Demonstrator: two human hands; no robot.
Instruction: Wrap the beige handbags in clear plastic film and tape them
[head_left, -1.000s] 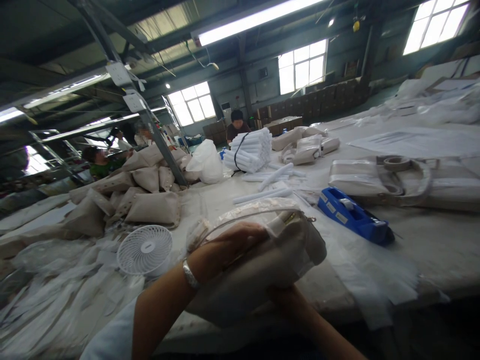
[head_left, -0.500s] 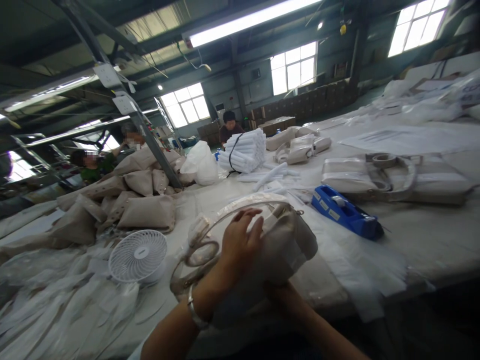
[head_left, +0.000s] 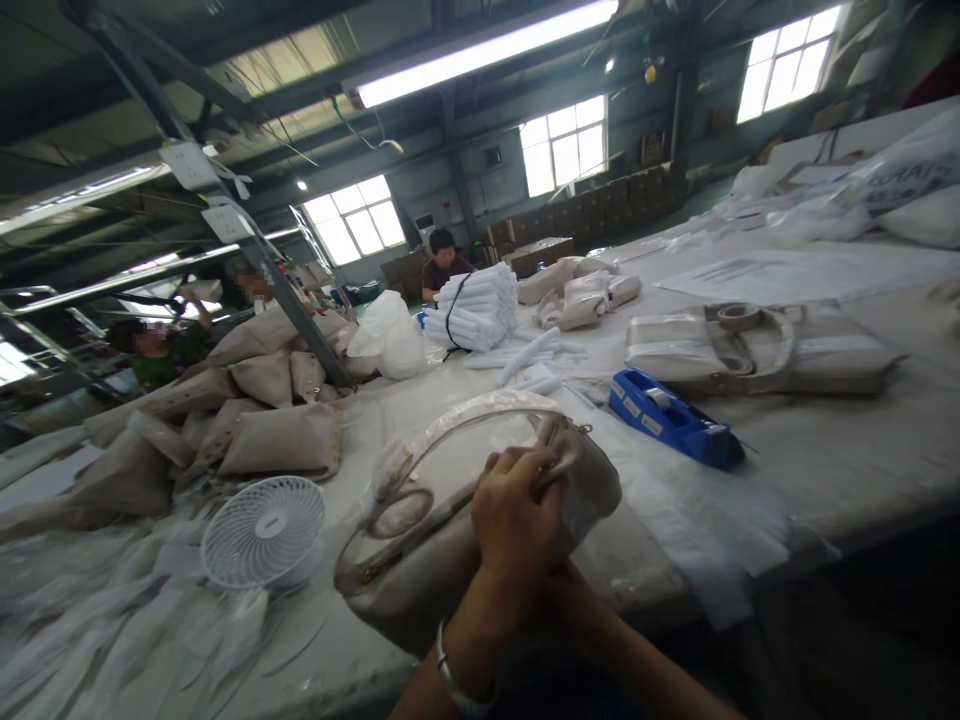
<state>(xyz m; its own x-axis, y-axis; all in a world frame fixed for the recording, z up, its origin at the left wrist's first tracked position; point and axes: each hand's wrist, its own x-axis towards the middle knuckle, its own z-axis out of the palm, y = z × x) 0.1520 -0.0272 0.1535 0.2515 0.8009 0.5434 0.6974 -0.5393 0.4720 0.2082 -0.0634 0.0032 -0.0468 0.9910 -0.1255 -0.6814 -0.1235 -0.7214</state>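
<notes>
A beige handbag lies tilted on the near side of the table, its wrapped handle arching above it and a coiled strap at its left end. My left hand, with a silver bangle at the wrist, has its fingers curled round the upper edge of the bag near the right end of the zip. Behind that wrist, my right hand is against the near lower side of the bag. Its fingers are hidden by the left arm and the bag.
A blue tape dispenser stands right of the bag, above thin white plastic sheets. To the left are a white fan and piled beige bags. Bundled white tubes and wrapped bags lie farther back. Several people work beyond.
My left hand has come down and right from above the bag, its loosely spread fingers now closed on the upper edge. My right hand stays low at the bag. The view has shifted slightly.
</notes>
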